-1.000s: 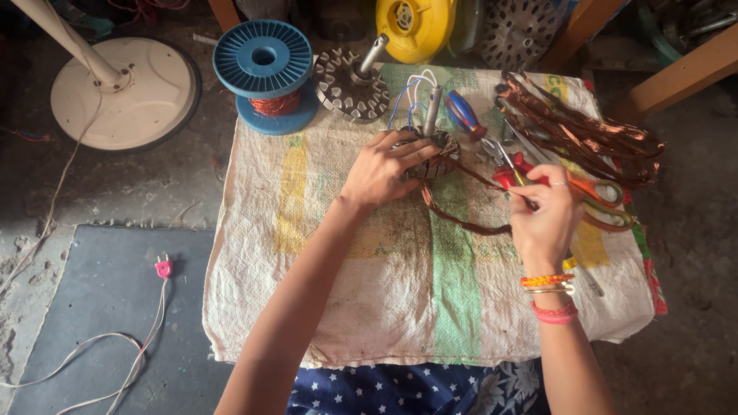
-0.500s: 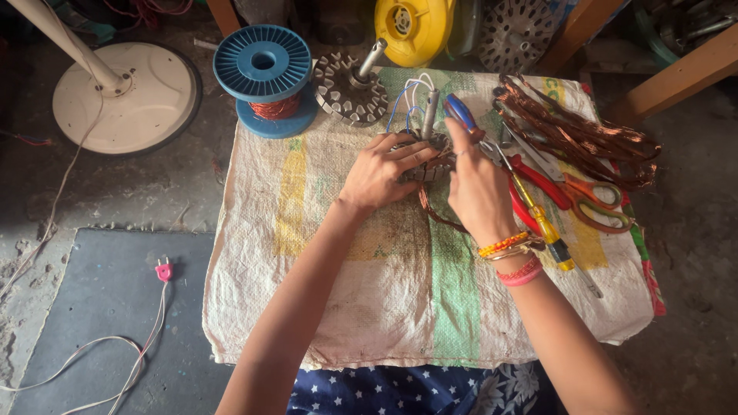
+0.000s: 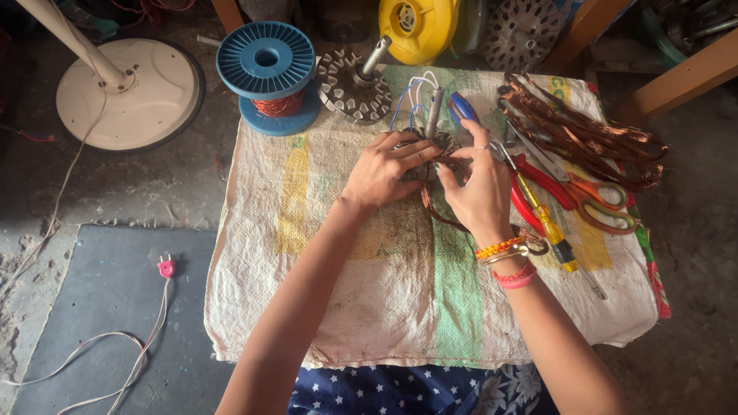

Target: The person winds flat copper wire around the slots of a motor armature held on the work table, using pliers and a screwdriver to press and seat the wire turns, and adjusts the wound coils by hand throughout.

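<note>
The right hand [image 3: 480, 184] has come in from the tools — both it and the left hand [image 3: 382, 170] now clasp the wound motor core [image 3: 427, 151], grips closed.

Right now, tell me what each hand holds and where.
Both the left hand and the right hand clasp the wound motor stator by its rim, left and right; a copper wire loop hangs below.

Bare sackcloth [image 3: 361, 307] lies open below both hands – free passage. Rightward, scissors [image 3: 592, 192], a screwdriver [image 3: 557, 242] and tangled copper wire [image 3: 584, 131] crowd the way; ahead, 1 blue spool [image 3: 266, 61] and a toothed motor core [image 3: 354, 86] block.
</note>
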`<move>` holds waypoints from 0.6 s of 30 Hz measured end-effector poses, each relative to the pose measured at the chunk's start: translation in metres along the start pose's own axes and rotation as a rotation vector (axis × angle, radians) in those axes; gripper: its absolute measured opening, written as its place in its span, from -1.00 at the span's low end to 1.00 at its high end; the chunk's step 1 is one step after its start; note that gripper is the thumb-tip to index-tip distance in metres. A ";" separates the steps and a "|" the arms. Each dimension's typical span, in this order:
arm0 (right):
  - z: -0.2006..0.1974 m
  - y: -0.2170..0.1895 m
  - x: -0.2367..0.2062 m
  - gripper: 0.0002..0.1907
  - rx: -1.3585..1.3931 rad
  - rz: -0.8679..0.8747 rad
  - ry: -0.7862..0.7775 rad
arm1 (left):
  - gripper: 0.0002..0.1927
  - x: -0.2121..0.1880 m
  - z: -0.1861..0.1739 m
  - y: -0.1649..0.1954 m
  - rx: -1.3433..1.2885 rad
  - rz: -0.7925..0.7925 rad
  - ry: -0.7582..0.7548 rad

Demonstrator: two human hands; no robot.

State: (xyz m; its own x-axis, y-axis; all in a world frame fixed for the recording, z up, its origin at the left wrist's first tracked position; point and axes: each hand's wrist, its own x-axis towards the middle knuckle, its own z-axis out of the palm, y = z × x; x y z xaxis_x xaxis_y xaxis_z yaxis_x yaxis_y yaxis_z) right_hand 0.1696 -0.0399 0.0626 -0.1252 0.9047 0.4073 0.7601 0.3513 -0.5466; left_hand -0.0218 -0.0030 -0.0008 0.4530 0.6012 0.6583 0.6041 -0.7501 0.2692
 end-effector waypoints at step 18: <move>0.001 0.044 0.034 -0.31 0.480 0.231 -0.249 | -0.27 0.000 0.002 -0.001 -0.007 -0.007 -0.039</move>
State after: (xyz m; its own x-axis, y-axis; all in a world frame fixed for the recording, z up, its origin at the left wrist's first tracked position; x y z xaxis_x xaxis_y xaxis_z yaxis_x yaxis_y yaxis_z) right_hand 0.1983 0.0064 0.0510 -0.1801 0.9799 0.0858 0.4194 0.1554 -0.8944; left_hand -0.0210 -0.0023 -0.0027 0.4739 0.6165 0.6287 0.6029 -0.7476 0.2787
